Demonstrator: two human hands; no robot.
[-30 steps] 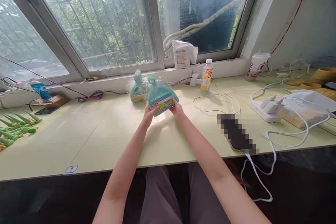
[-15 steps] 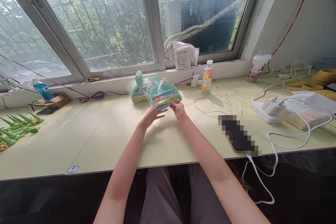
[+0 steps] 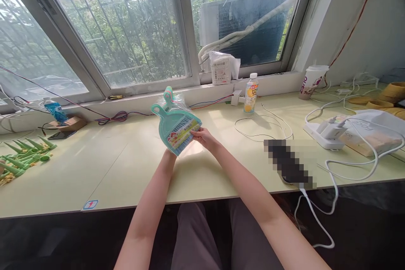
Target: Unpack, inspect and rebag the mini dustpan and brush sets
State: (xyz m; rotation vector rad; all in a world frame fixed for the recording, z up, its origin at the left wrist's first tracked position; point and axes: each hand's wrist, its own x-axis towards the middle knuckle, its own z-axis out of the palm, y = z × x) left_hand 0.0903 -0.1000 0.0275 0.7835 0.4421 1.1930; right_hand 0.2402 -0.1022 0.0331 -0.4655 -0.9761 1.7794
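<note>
Peeking out from behind one held green dustpan (image 3: 167, 124) is a stack of dustpans (image 3: 168, 97), their handles overlapping too closely to count. The held one carries one brush (image 3: 185, 122) and one printed label (image 3: 182, 136). On the table (image 3: 126, 173) are two bottles, one yellow-labelled bottle (image 3: 251, 93) at the back and one blue bottle (image 3: 55, 111) far left, plus one lidded cup (image 3: 313, 81), one phone (image 3: 289, 162) and one power strip (image 3: 322, 137) with two plugs in it. Green pointed pieces (image 3: 27, 154) lie heaped at the left edge, too tangled to number.

The dustpan is tilted, over the middle of the table, its handle pointing up and to the left. The right hand (image 3: 205, 137) is clamped on its lower right edge, thumb against the label and the other fingers mostly out of sight behind. The left hand (image 3: 171, 155) is at the bottom corner, hidden past the wrist behind the dustpan; I cannot tell whether its fingers are spread or closed.

Both arms reach forward over the table's front edge, forearms slanting inward toward the dustpan, the right hand turned thumb-up.
</note>
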